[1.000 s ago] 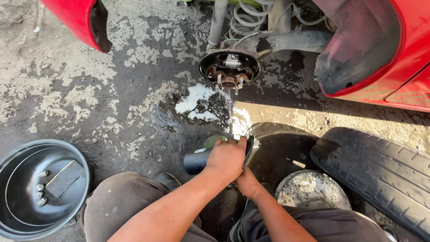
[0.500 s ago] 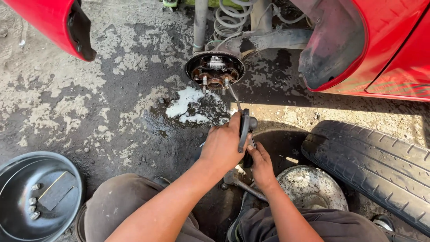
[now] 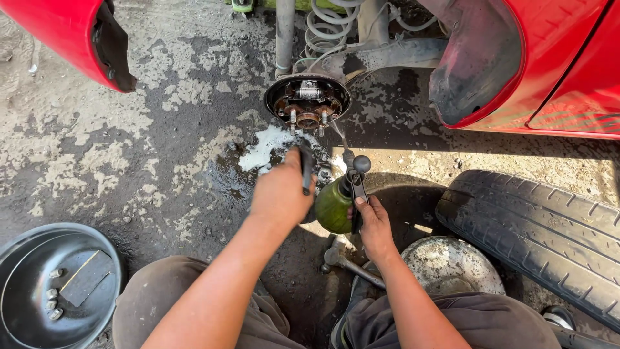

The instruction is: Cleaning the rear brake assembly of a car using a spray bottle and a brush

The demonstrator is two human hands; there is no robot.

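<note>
My left hand [image 3: 281, 194] is closed around a black handle [image 3: 305, 169] that sticks up above my fingers. My right hand [image 3: 373, 226] grips the black lever [image 3: 355, 184] of a green oil can [image 3: 332, 205], which hangs between both hands. A thin spout [image 3: 338, 134] runs from the can up toward the bare wheel hub [image 3: 309, 103] with its studs, just beyond my hands. Whether the spout tip touches the hub I cannot tell.
A red car body [image 3: 536, 58] rises at right, with another red panel [image 3: 64, 35] at top left. A tyre [image 3: 542, 232] lies at right, a brake drum [image 3: 452, 265] beside my right knee, a wrench [image 3: 342, 258] below my hands. A black dish [image 3: 26, 271] with several bolts sits at bottom left. Wet white puddle [image 3: 268, 145].
Both hands have lifted the green can from low near my knees up toward the hub. My left hand has shifted to the upright black handle, and the spout now points at the hub.
</note>
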